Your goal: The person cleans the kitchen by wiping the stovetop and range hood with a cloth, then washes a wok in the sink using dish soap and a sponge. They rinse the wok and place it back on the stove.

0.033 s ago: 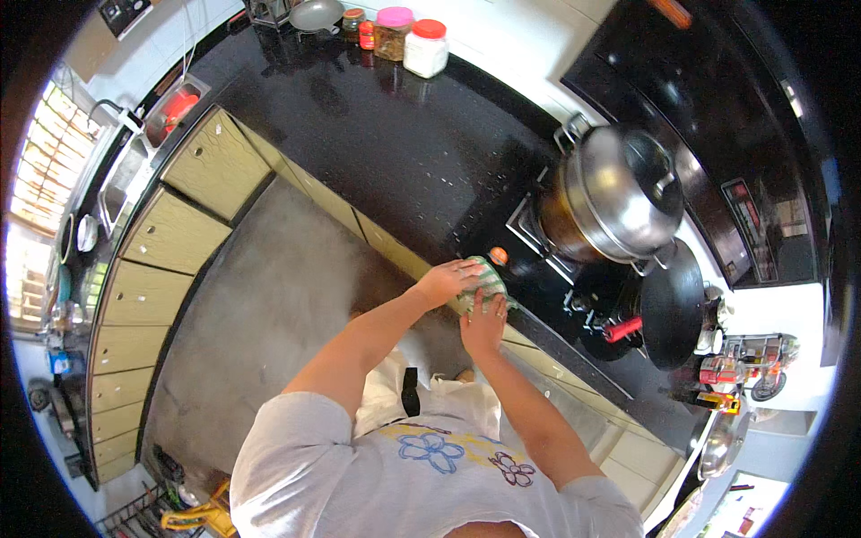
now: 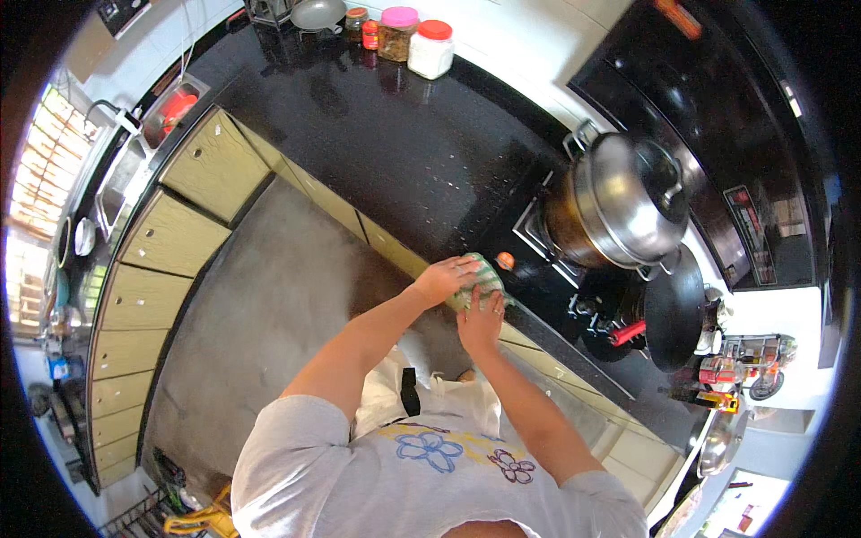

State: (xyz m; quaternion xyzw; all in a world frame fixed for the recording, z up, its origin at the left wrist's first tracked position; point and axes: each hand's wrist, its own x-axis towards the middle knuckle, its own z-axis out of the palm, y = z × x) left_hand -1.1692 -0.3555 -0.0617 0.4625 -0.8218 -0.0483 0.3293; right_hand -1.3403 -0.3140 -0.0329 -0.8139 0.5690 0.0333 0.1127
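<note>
At the front edge of the black counter I have a folded green-and-white cloth [image 2: 485, 272] between my two hands. My left hand [image 2: 446, 280] grips its left side, with the fingers reaching over the top. My right hand [image 2: 482, 321] is on the near side of the cloth, its fingers laid over the fabric and slightly apart. Both thumbs are mostly hidden. Just beyond the cloth lies a small round orange thing [image 2: 506, 261], touched by neither hand.
A large lidded steel pot [image 2: 619, 199] stands on the stove, right of the cloth. Nearer sits a dark wok [image 2: 674, 309], close to a red handle [image 2: 627, 334]. Jars, including a red-lidded one [image 2: 431, 51], line the far wall. A sink [image 2: 121, 184] is at left.
The view has shifted very slightly. Both hands stay on the cloth at the counter's edge.
</note>
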